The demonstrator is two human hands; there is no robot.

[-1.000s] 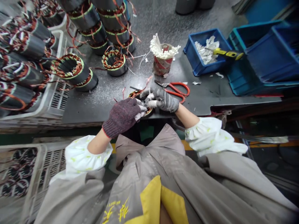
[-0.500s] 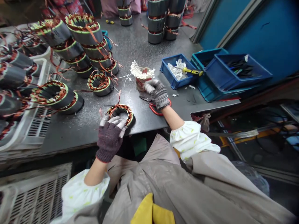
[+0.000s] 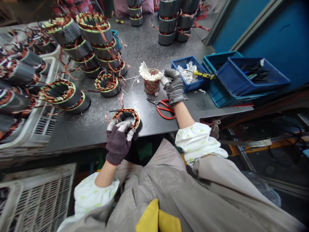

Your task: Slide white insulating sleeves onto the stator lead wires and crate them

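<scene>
A small stator (image 3: 137, 120) with copper windings and a dark lead lies at the table's front edge. My left hand (image 3: 118, 140), in a dark purple glove with white-taped fingertips, grips its near rim, fingers reaching into the ring. My right hand (image 3: 173, 85), in a striped grey glove, is raised at the right side of a cup (image 3: 151, 87) of thin white sticks. Its fingers are bent and apart, tips close to the stick ends; nothing shows between them. Just below that hand lie red-handled scissors (image 3: 166, 110) on the table.
Stacked stators (image 3: 94, 35) stand at left beside a white crate (image 3: 49, 77) of more stators. To the right are a blue bin (image 3: 180, 72) with white scraps and a yellow-handled tool (image 3: 202, 74), and a larger blue bin (image 3: 251, 85) of dark pieces. More stators (image 3: 166, 24) stand behind.
My right hand has moved from the front of the cup to its right side, uncovering the cup and scissors. My left hand stays on the stator. The whole view has shifted slightly.
</scene>
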